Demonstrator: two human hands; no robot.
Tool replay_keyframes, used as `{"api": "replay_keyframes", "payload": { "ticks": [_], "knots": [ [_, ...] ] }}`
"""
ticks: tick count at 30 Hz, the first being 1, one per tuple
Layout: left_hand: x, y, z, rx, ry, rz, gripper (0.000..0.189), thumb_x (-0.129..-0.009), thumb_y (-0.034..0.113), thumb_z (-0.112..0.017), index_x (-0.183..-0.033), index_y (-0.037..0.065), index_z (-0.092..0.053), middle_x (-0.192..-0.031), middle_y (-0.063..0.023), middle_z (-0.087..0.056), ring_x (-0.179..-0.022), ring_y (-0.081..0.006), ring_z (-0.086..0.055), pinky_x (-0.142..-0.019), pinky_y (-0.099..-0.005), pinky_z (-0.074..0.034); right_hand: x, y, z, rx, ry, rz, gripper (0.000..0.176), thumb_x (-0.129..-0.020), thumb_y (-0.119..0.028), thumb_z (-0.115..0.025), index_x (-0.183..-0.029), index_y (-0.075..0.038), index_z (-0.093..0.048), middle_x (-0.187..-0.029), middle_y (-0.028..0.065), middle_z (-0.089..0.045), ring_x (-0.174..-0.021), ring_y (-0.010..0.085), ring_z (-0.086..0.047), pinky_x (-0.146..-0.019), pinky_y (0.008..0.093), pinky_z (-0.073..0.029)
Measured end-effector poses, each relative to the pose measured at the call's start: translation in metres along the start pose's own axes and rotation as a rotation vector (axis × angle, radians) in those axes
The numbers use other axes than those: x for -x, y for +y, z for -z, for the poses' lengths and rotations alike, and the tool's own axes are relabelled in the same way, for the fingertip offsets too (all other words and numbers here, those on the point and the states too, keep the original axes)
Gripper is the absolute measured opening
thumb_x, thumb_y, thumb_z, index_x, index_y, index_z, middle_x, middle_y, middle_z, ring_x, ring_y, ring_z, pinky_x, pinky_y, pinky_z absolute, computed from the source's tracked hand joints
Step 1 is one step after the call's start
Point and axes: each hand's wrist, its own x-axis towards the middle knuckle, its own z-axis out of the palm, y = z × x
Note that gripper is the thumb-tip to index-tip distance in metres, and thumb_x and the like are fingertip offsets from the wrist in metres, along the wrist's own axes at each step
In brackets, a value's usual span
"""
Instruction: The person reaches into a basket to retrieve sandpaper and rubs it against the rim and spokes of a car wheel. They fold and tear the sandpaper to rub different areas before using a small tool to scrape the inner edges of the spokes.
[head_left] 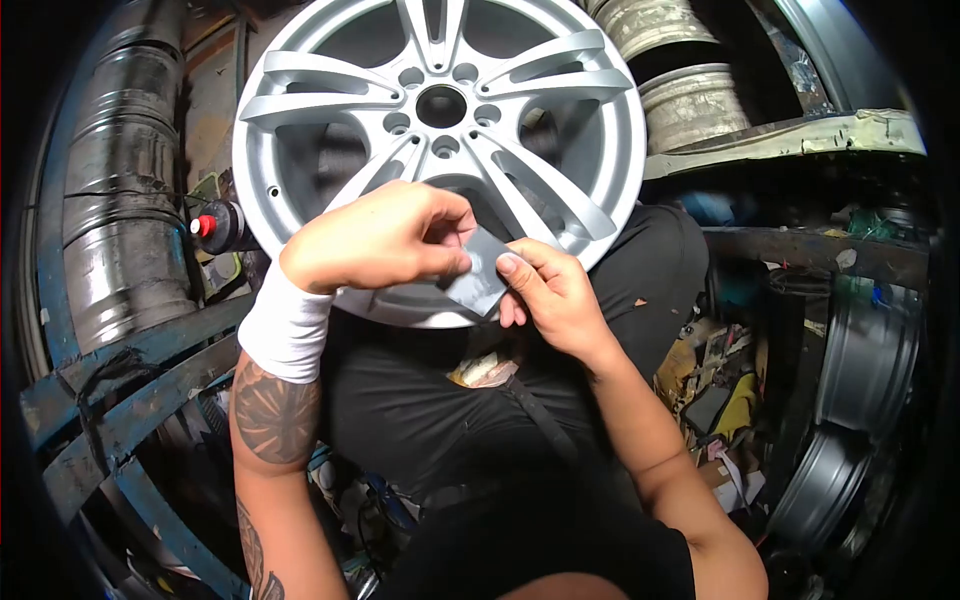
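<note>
A: What is the left hand (385, 240) gripping?
B: It is pinching a grey sheet (480, 282) by one edge, and the right hand (552, 298) is pinching the other.
A: Where is that sheet sitting?
B: Between both hands, just in front of the silver wheel (440, 100), at its lower rim.

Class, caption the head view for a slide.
Left hand and right hand pinch a grey sheet before a silver wheel.

The silver wheel (300, 95) fills the space ahead — openings between its spokes are the only gaps. A red-capped bottle (222, 226) and stacked rims (125, 190) crowd the left; a cluttered shelf (800, 245) and upright rims (865, 360) close the right.
</note>
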Motion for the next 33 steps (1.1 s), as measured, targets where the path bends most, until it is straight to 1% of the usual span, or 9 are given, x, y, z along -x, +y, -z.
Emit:
{"api": "replay_keyframes", "payload": {
  "ticks": [4, 7, 10, 11, 15, 18, 24, 29, 33],
  "knots": [
    [-0.003, -0.009, -0.001, 0.364, 0.047, 0.042, 0.015, -0.096, 0.008, -0.076, -0.097, -0.002, -0.065, -0.081, -0.0029, -0.07, -0.076, -0.0062, -0.063, -0.072, -0.0276, -0.052, 0.003, 0.003, -0.013, -0.131, 0.042, 0.138, 0.029, -0.101, -0.011, -0.075, -0.125, 0.002, -0.066, -0.109, 0.0036, -0.071, -0.099, 0.0077, -0.065, -0.088, 0.0255, -0.053],
    [0.0, -0.002, 0.004, 0.208, 0.083, -0.112, 0.018, -0.094, 0.009, -0.078, -0.104, -0.002, -0.069, -0.087, -0.0053, -0.073, -0.082, -0.0077, -0.066, -0.076, -0.0274, -0.053, 0.001, 0.008, -0.014, -0.244, 0.123, 0.242, 0.036, -0.099, -0.002, -0.071, -0.134, 0.001, -0.063, -0.115, 0.0044, -0.071, -0.103, 0.0102, -0.066, -0.093, 0.0278, -0.053],
    [0.003, -0.014, 0.008, 0.24, 0.103, -0.16, 0.027, -0.091, 0.011, -0.082, -0.114, -0.001, -0.072, -0.093, -0.008, -0.076, -0.087, -0.0112, -0.069, -0.081, -0.0287, -0.055, 0.004, -0.008, -0.005, -0.369, 0.151, 0.292, 0.01, -0.1, 0.003, -0.063, -0.106, -0.002, -0.057, -0.119, 0.0151, -0.069, -0.11, 0.0196, -0.071, -0.094, 0.0349, -0.058],
    [0.009, -0.017, 0.014, 0.109, 0.204, -0.093, 0.034, -0.091, 0.013, -0.082, -0.121, 0.0, -0.072, -0.097, -0.0098, -0.078, -0.088, -0.0153, -0.072, -0.084, -0.0313, -0.057, 0.004, -0.006, 0.004, -0.183, 0.108, 0.365, 0.014, -0.102, 0.002, -0.059, -0.095, -0.004, -0.048, -0.122, 0.0207, -0.067, -0.113, 0.0279, -0.073, -0.093, 0.0399, -0.061],
    [0.017, -0.039, 0.027, -0.227, 0.511, 0.145, 0.036, -0.099, 0.022, -0.072, -0.129, 0.002, -0.069, -0.099, -0.0206, -0.078, -0.088, -0.0249, -0.075, -0.082, -0.0369, -0.058, 0.015, -0.004, 0.008, 1.002, 0.021, 0.44, 0.036, -0.079, 0.006, -0.066, -0.112, -0.007, -0.065, -0.102, 0.0099, -0.076, -0.098, 0.027, -0.076, -0.09, 0.0392, -0.058],
    [0.013, -0.036, 0.026, -0.142, 0.502, 0.105, 0.037, -0.1, 0.023, -0.071, -0.129, 0.001, -0.069, -0.099, -0.0197, -0.078, -0.088, -0.0265, -0.076, -0.083, -0.0375, -0.058, 0.006, -0.013, -0.004, 1.306, -0.112, 0.732, 0.034, -0.08, 0.004, -0.066, -0.113, -0.004, -0.065, -0.101, 0.0121, -0.076, -0.099, 0.0369, -0.073, -0.099, 0.0487, -0.053],
    [0.006, -0.027, 0.025, -0.082, 0.408, 0.136, 0.039, -0.101, 0.027, -0.069, -0.131, 0.002, -0.068, -0.101, -0.0226, -0.077, -0.094, -0.0304, -0.075, -0.086, -0.0389, -0.057, -0.017, -0.021, -0.032, 1.229, -0.511, 0.143, 0.043, -0.08, 0.005, -0.066, -0.122, -0.004, -0.068, -0.103, 0.0177, -0.075, -0.102, 0.0398, -0.072, -0.087, 0.0493, -0.058],
    [0.012, -0.036, 0.026, -0.117, 0.456, 0.114, 0.039, -0.101, 0.026, -0.069, -0.131, 0.0, -0.068, -0.1, -0.0239, -0.076, -0.092, -0.0339, -0.075, -0.084, -0.0394, -0.056, -0.012, -0.023, -0.017, 1.414, -0.438, 0.328, 0.016, -0.079, -0.001, -0.066, -0.095, 0.001, -0.064, -0.086, 0.0195, -0.071, -0.088, 0.0399, -0.073, -0.079, 0.048, -0.059],
    [0.002, -0.034, 0.024, -0.147, 0.485, 0.063, 0.04, -0.101, 0.026, -0.068, -0.131, 0.0, -0.068, -0.1, -0.0243, -0.076, -0.09, -0.0352, -0.075, -0.084, -0.0394, -0.056, -0.013, -0.019, -0.042, 1.43, -0.5, 0.309, 0.012, -0.08, -0.003, -0.065, -0.091, 0.0, -0.062, -0.085, 0.0184, -0.071, -0.088, 0.0385, -0.074, -0.079, 0.0478, -0.059]
  ]
}}
